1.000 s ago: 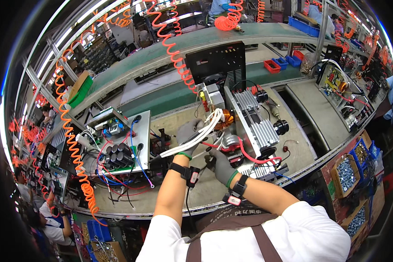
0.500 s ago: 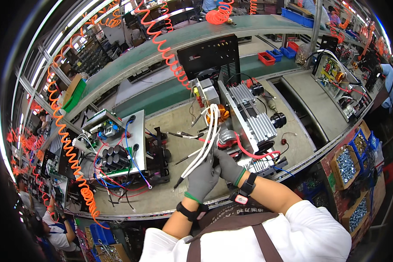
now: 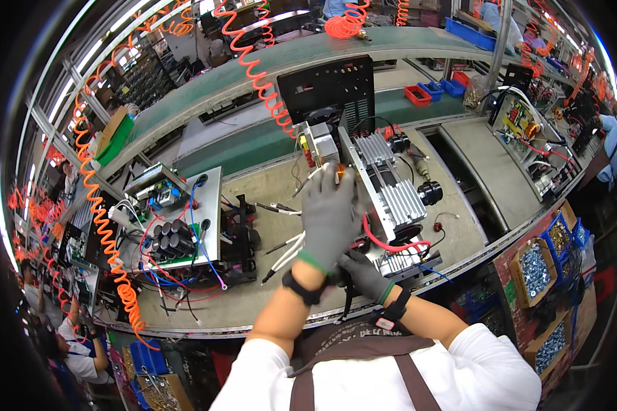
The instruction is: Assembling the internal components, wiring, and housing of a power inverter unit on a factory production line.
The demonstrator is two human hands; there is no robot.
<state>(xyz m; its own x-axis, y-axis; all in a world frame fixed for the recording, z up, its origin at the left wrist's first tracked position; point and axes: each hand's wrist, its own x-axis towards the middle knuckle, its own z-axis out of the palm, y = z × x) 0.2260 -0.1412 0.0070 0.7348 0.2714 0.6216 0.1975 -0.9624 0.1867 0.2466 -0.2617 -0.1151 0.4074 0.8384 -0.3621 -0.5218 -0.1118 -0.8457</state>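
My left hand (image 3: 329, 218), in a grey glove, lies with its fingers stretched over the copper coil (image 3: 342, 171) and the white cables (image 3: 285, 257) of a half-built machine. It hides most of the coil. Lower and to the right, my right hand (image 3: 366, 275) is gloved too, its fingers curled near the base of the machine; what they hold is hidden. A dark strip (image 3: 348, 299) hangs down beside them. Right of my hands stand the finned aluminium heat sinks (image 3: 388, 179), with a thick red cable (image 3: 391, 246) curving along their near end.
A second assembly with black capacitors (image 3: 173, 241) and loose wires stands at the left. Behind the machine rises a black panel (image 3: 325, 88). Orange coiled hoses (image 3: 103, 226) hang down. Boxes of bolts (image 3: 535, 270) are at the right. Another person (image 3: 607, 147) stands at the far right.
My left hand has moved up from the lower ends of the white cables and now covers the coil, fingers stretched. My right hand has shifted slightly down and right, apart from the left fingers.
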